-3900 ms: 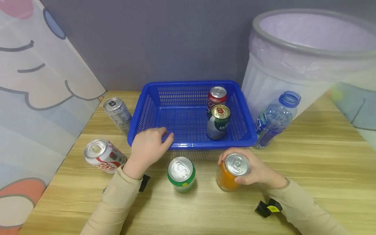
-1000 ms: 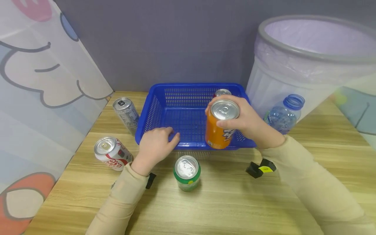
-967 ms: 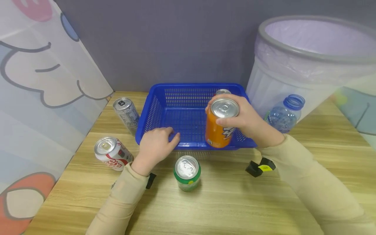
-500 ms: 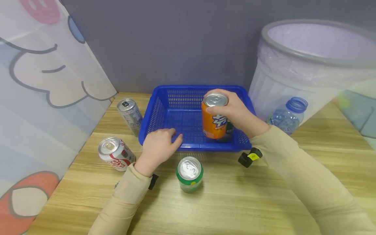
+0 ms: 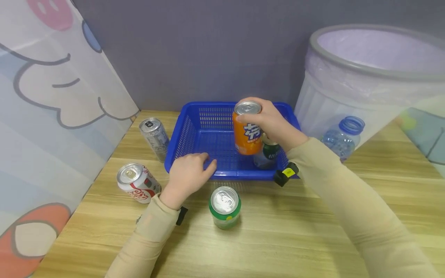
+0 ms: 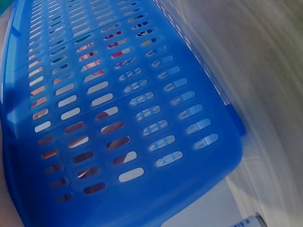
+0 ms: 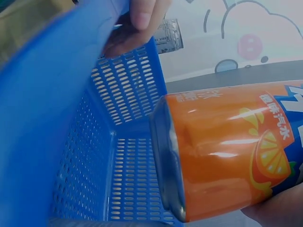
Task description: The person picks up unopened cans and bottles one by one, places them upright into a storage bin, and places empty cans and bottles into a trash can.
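My right hand (image 5: 265,116) grips an orange soda can (image 5: 247,135) round its upper part and holds it upright over the blue plastic basket (image 5: 222,173). Seen from the right wrist, the can's silver base (image 7: 169,161) hangs above the slotted basket floor. Just right of it a dark green can (image 5: 268,154) stands inside the basket, partly covered by my right hand and wrist. My left hand (image 5: 187,173) holds the basket's near left rim, fingers bent over the edge. In front of the basket, a green can (image 5: 225,212) stands on the table.
Left of the basket are a silver can (image 5: 155,139) and a white-and-red cola can (image 5: 139,185). At the right stand an uncapped plastic bottle (image 5: 342,139) and a large lined bin (image 5: 347,85). A grey wall (image 5: 208,54) rises behind the basket.
My right hand lifted the orange can from the table, carried it over the basket's front rim, then farther back and left. The dark green can shows again. My left hand stayed on the rim.
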Action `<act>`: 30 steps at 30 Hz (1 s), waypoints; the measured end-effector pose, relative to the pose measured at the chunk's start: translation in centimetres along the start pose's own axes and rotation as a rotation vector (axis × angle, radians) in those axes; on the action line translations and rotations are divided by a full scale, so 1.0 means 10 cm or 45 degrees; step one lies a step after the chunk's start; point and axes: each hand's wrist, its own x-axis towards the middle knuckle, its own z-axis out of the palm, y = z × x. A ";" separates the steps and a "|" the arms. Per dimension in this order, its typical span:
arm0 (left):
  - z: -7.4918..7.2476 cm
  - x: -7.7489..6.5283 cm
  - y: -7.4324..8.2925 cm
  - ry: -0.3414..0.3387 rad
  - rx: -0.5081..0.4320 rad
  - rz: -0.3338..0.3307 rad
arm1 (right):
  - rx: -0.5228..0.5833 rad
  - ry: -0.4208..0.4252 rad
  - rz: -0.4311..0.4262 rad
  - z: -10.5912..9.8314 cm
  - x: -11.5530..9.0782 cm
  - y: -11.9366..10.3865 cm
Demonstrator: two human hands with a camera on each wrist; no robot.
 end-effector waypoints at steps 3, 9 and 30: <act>-0.01 -0.01 0.01 -0.003 -0.005 -0.007 | 0.035 0.004 0.013 0.04 0.07 0.01; -0.01 -0.01 0.02 -0.010 -0.013 -0.003 | 0.019 0.047 0.079 0.08 0.16 0.00; -0.03 -0.01 0.03 -0.001 -0.001 0.006 | 0.052 0.128 0.055 0.11 0.43 0.10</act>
